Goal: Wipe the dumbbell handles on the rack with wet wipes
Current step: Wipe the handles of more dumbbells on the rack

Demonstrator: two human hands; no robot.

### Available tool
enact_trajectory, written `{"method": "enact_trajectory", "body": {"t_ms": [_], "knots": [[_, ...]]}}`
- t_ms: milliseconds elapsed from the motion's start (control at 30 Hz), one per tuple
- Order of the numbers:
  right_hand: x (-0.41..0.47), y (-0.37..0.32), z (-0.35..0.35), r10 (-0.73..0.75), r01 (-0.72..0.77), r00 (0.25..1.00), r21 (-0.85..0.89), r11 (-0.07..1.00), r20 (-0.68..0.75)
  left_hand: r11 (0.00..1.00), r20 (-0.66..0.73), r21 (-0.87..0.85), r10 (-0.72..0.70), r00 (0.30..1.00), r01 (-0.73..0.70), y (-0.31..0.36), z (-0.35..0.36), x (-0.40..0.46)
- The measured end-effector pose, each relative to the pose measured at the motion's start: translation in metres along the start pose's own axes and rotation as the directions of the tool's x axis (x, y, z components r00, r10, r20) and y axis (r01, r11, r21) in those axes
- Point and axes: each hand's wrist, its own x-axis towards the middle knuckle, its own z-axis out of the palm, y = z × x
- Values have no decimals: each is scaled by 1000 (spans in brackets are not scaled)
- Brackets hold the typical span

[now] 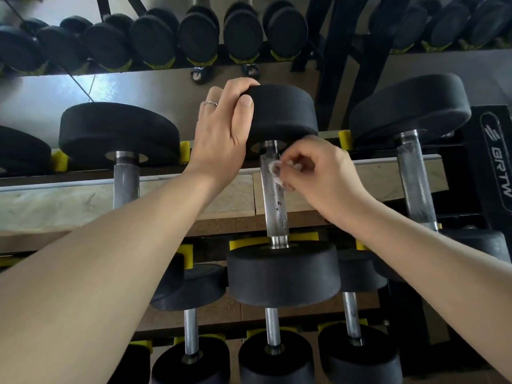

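Observation:
A black dumbbell lies on the top tier of the rack, its knurled steel handle (274,200) running toward me between a far head (282,112) and a near head (282,273). My left hand (224,128) grips the left edge of the far head. My right hand (318,173) pinches a small crumpled white wet wipe (274,169) against the upper right side of that handle. Dark specks show on the lower part of the handle.
Neighbouring dumbbells lie on either side, one to the left (126,178) and one to the right (415,184). A lower tier holds several smaller dumbbells (273,328). A mirror behind reflects rows of dumbbells (194,37). The black rack frame (496,162) stands at right.

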Motion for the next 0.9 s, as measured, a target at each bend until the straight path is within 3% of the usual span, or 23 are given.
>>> {"method": "enact_trajectory", "body": {"t_ms": [67, 200, 367, 567, 733, 900], "knots": [[-9, 3, 4, 47, -49, 998, 44, 998, 44, 1000, 6, -1, -1, 1000, 1, 0, 1, 0], [-40, 6, -4, 10, -15, 962, 17, 1000, 274, 1000, -14, -6, -1, 1000, 1, 0, 2, 0], [0, -2, 3, 137, -134, 991, 128, 983, -14, 1000, -3, 6, 6, 1000, -6, -2, 2, 0], [-38, 4, -9, 55, -58, 951, 0, 998, 305, 1000, -13, 5, 2, 1000, -2, -3, 3, 1], [-1, -4, 3, 67, -69, 997, 42, 997, 45, 1000, -8, 7, 14, 1000, -14, -4, 2, 0], [-38, 4, -9, -42, 66, 930, -54, 996, 365, 1000, -22, 5, 10, 1000, -10, -4, 4, 1]]}}
